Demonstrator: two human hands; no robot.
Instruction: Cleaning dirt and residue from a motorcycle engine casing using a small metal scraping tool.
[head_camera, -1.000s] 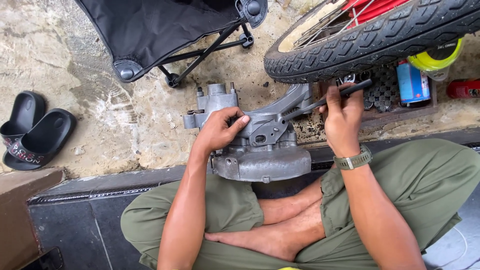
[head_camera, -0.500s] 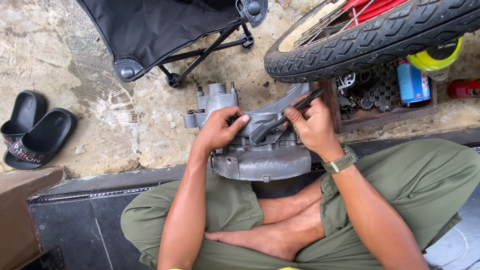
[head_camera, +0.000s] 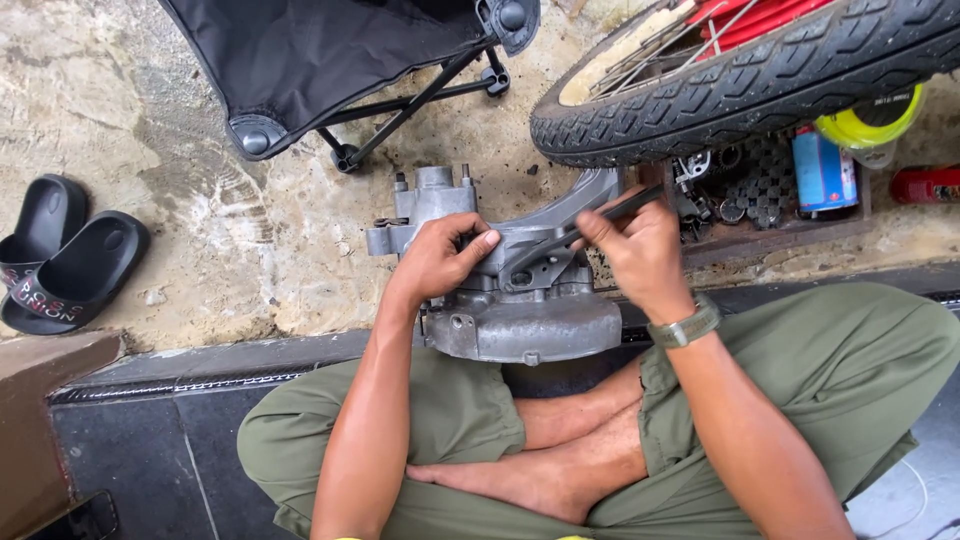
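Note:
A grey metal engine casing (head_camera: 520, 325) rests on the ground in front of my crossed legs. My left hand (head_camera: 445, 258) lies on top of the casing and grips its upper part. My right hand (head_camera: 640, 250) holds a dark slender tool (head_camera: 590, 225), which slants down to the left with its tip against the middle of the casing. A green watch is on my right wrist.
A motorcycle wheel (head_camera: 740, 85) stands at the upper right, over a shallow tray of small parts (head_camera: 760, 185) with a blue can (head_camera: 822, 165) and a yellow spool (head_camera: 870, 125). A black folding chair (head_camera: 340, 60) is behind the casing. Black sandals (head_camera: 65, 255) lie at left.
My right hand has come down from the tray to the casing with the tool, and the tool's tip now rests on the casing. My left hand has stayed put.

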